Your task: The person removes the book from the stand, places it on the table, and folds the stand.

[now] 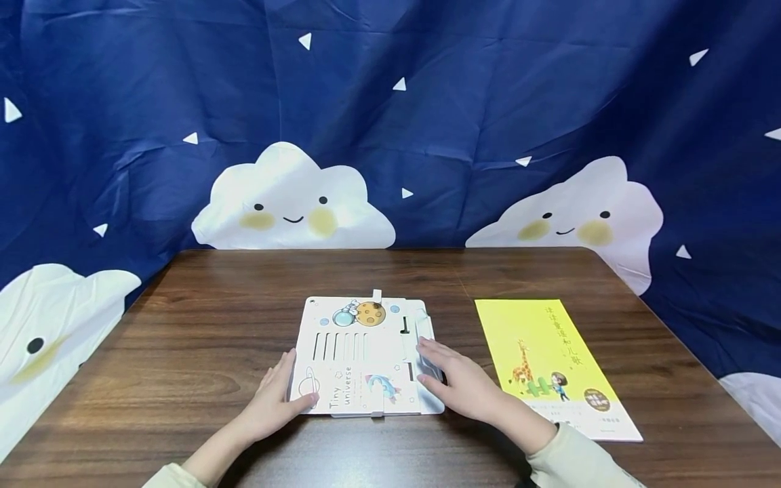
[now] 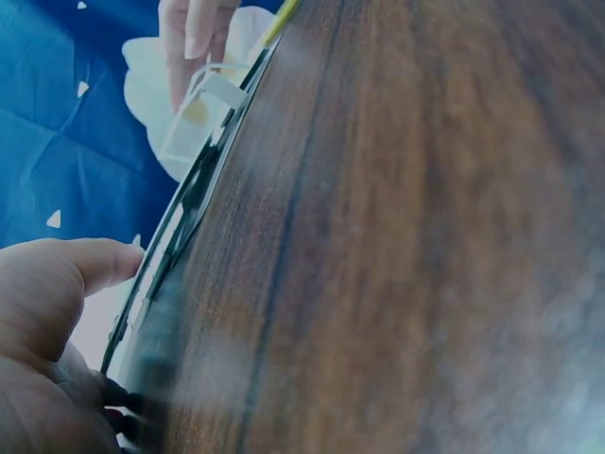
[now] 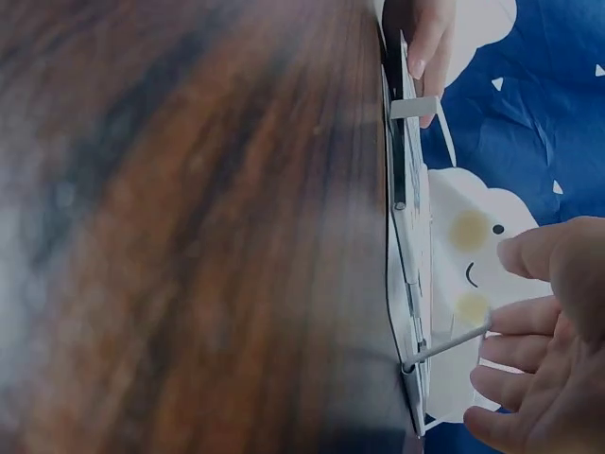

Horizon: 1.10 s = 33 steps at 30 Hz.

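Note:
A white book stand (image 1: 384, 349) printed with planets and "Tiny universe" lies folded on the table. My left hand (image 1: 268, 400) grips its left edge, thumb over the top face and fingers at the side and underneath. Over at the right edge, my right hand (image 1: 466, 386) has its fingers loosely spread, with a fingertip at a thin white rod (image 3: 452, 345) that sticks up from the stand. Its thumb stays apart from the stand in the right wrist view. White clips (image 1: 377, 296) show at the stand's far and near edges.
A yellow children's book (image 1: 518, 325) with a giraffe lies to the right of the stand, partly behind my right forearm. Brown wood-grain table (image 1: 183, 339) surrounds both. Behind it hangs a dark blue cloth (image 1: 457, 102) with white clouds.

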Each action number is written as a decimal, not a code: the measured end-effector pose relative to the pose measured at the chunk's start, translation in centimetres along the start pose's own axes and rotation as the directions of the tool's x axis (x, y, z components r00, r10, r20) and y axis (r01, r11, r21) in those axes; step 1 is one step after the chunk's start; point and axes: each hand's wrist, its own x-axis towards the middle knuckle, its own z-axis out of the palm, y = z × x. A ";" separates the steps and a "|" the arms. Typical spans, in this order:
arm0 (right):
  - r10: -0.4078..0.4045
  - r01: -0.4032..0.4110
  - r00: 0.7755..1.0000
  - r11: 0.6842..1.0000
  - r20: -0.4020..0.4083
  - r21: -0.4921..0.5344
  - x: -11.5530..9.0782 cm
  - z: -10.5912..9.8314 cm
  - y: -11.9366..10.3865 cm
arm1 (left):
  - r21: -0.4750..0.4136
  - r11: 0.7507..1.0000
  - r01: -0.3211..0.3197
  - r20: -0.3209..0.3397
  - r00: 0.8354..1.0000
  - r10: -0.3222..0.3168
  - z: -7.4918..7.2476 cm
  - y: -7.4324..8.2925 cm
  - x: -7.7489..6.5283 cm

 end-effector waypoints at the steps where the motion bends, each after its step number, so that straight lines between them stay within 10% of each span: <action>1: -0.009 0.009 1.000 1.000 0.005 -0.011 0.0 0.1 0.0 | -0.002 1.000 0.004 0.004 1.000 -0.004 0.0 0.0 0.0; 20: -0.049 0.075 0.964 0.993 0.262 -0.092 1.4 0.7 -0.5 | -0.019 0.999 0.032 0.002 0.999 -0.032 -0.1 -0.2 0.0; 33: -0.008 0.032 0.982 0.992 0.189 -0.124 1.3 1.6 -1.8 | 0.018 0.999 0.034 0.022 0.999 -0.034 0.1 -0.3 0.1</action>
